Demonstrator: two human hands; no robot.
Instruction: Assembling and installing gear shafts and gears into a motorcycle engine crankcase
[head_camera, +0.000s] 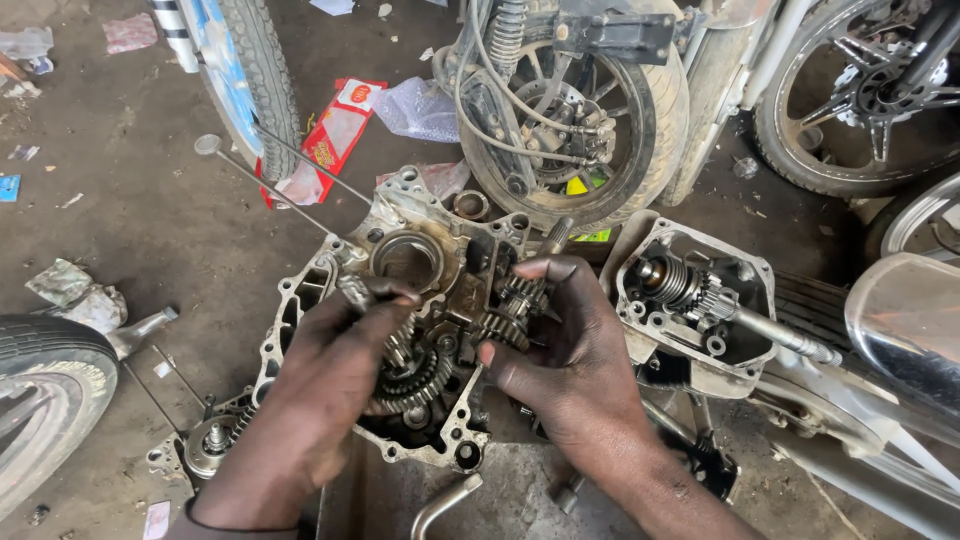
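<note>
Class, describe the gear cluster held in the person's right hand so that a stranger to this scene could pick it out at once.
Start at the open engine crankcase half lying on the dirty floor, in the middle of the picture. At its right side, the right hand pinches a gear shaft stacked with small toothed gears. Unlike the gears still seated in the case, it is raised and angled, its splined tip pointing toward the motorcycle wheel.

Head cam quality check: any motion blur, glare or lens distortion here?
Head view: left hand is slightly motion-blurred, right hand sharper, gripping the gear shaft; engine case in focus under soft, even daylight with no hard shadows; bright glare on the chrome part at right; wide-angle bending of the tyre near the left edge.
</note>
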